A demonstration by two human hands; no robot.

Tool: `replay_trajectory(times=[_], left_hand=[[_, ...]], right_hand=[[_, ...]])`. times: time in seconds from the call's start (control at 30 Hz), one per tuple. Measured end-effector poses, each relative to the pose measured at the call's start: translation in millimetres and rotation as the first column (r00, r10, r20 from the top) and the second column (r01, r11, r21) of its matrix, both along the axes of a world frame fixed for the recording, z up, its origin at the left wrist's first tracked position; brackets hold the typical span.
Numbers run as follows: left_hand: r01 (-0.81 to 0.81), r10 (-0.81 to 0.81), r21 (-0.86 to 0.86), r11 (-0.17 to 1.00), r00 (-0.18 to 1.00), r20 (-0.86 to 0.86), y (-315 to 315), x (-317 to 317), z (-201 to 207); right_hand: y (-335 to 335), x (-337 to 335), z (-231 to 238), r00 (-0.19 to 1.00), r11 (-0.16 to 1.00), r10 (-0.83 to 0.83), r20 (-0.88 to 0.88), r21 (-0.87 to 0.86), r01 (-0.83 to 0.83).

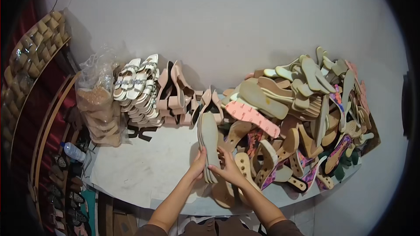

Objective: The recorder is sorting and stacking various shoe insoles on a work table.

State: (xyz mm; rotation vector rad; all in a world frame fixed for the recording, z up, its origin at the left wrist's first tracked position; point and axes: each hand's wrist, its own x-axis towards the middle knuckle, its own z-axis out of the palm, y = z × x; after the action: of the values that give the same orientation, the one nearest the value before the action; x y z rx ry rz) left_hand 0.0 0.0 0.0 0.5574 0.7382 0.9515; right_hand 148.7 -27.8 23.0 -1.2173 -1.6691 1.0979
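Stack of soles: the pale, layered stack of soles (pixel 208 137) is in front of you, between your two hands over the near part of the surface (pixel 127 166); you cannot tell whether its lower end touches down.
Left hand: your left hand (pixel 199 165) is partly closed, gripping the stack's left edge near its lower end.
Right hand: your right hand (pixel 228 168) is half open, its thumb on the pale face and its fingers bent at the right edge.
Step in hand: you seem to be holding the layers together and lining up their edges.
Next move: it likely calls for even pressure from both sides, so that no layer slips.
Near your right wrist: a tan sole (pixel 224 196) and a sole with holes (pixel 243 166) lie close by.
Right-hand heap: a pink patterned sole (pixel 253 118) lies on the heap of soles and uppers (pixel 267 98).
Far left: pink heeled sandals (pixel 176 94), white sandals (pixel 138 85) and a clear bag of wedges (pixel 99 116) line the back.
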Motion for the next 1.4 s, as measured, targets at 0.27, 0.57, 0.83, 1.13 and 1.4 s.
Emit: replay_trajectory(times=[0.27,0.57,0.83,1.13,1.4], left_hand=[[-0.103,0.109,0.057,0.993,0.988,-0.107,-24.8,-53.8,-17.6],[-0.108,0.145,0.222,0.969,0.976,-0.160,-35.2,-65.8,-26.2],[-0.175,0.207,0.151,0.973,0.951,-0.231,-38.6,-56.0,-48.6],[-0.137,0.137,0.013,0.991,0.990,-0.032,-40.9,-51.6,-52.0],[-0.130,0.132,0.042,0.991,0.990,-0.052,-38.3,-52.3,-54.2]], right_hand=[[-18.9,-39.3,-27.3,0.926,0.969,0.042,-0.376,-0.212,-0.130],[-34.1,-41.8,-19.7,0.749,0.891,-0.184,-0.637,-0.430,-0.148],[-39.9,-69.1,-48.1,0.868,0.987,-0.106,-0.486,-0.159,0.032],[-41.7,-83.4,-40.1,0.990,0.992,-0.109,-0.093,0.057,0.115],[-38.4,-82.3,-41.0,0.990,0.997,-0.067,-0.121,0.028,0.071]])
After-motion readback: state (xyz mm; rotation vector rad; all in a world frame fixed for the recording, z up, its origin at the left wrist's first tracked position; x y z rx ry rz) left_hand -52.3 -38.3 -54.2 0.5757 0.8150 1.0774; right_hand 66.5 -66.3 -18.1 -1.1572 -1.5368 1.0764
